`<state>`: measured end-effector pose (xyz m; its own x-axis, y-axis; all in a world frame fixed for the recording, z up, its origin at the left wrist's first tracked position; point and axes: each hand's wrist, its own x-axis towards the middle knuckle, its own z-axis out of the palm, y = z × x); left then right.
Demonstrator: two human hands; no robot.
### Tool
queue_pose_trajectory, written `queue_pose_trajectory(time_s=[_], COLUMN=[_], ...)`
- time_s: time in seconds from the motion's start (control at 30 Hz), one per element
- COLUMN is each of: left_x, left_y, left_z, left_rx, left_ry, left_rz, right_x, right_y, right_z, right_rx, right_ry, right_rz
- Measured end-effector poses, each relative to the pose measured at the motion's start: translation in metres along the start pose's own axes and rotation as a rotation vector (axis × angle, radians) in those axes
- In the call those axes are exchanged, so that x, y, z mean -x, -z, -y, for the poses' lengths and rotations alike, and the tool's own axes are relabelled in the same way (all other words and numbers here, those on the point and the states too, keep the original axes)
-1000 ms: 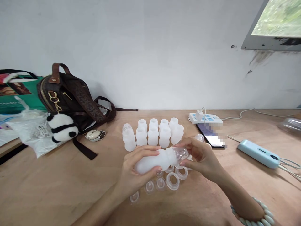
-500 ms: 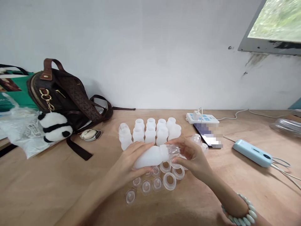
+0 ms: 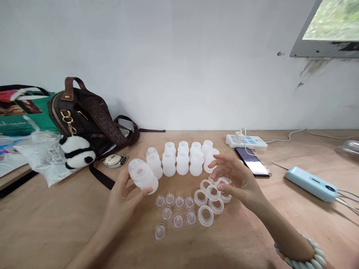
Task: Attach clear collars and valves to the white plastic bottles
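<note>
A white bottle with a clear cap [image 3: 143, 176] is gripped by my left hand [image 3: 126, 194], tilted, left of a similar capped bottle [image 3: 154, 163]. My right hand [image 3: 232, 179] hangs over the rings with fingers apart and nothing in it. Several uncapped white bottles [image 3: 183, 163] stand in two rows at the middle. In front of them lie several clear nipples [image 3: 178, 221], and to their right several translucent rings [image 3: 205, 215], some partly hidden by my right hand.
On the left are a dark backpack [image 3: 84, 116], a panda plush [image 3: 78, 152], a plastic bag [image 3: 42, 155] and a mouse [image 3: 112, 160]. A power strip [image 3: 252, 142], a phone [image 3: 254, 162] and a light blue device [image 3: 311, 184] with cables lie right.
My left hand has moved left with the capped bottle, which is now more upright. My right hand has let go of its cap and opened. The view has shifted slightly.
</note>
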<state>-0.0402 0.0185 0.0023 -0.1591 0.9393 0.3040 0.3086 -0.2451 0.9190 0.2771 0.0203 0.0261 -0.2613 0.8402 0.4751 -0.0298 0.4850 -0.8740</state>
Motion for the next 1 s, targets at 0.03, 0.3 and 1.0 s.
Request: queue_pose_trajectory(time_s=[0.03,0.3,1.0], left_x=[0.001,-0.002,-0.055], left_y=[0.0,-0.01,-0.033], left_z=[0.005,0.025,0.04], left_rx=[-0.023,-0.246,-0.279], left_ry=[0.035,0.047,-0.027], left_rz=[-0.002,0.015,-0.088], right_x=[0.0,0.001,0.0], right_y=[0.0,-0.003,-0.003], right_z=[0.0,-0.002,-0.001], right_rx=[0.001,0.059,0.131], right_ry=[-0.002,-0.004,-0.003], right_rz=[0.004,0.009,-0.035])
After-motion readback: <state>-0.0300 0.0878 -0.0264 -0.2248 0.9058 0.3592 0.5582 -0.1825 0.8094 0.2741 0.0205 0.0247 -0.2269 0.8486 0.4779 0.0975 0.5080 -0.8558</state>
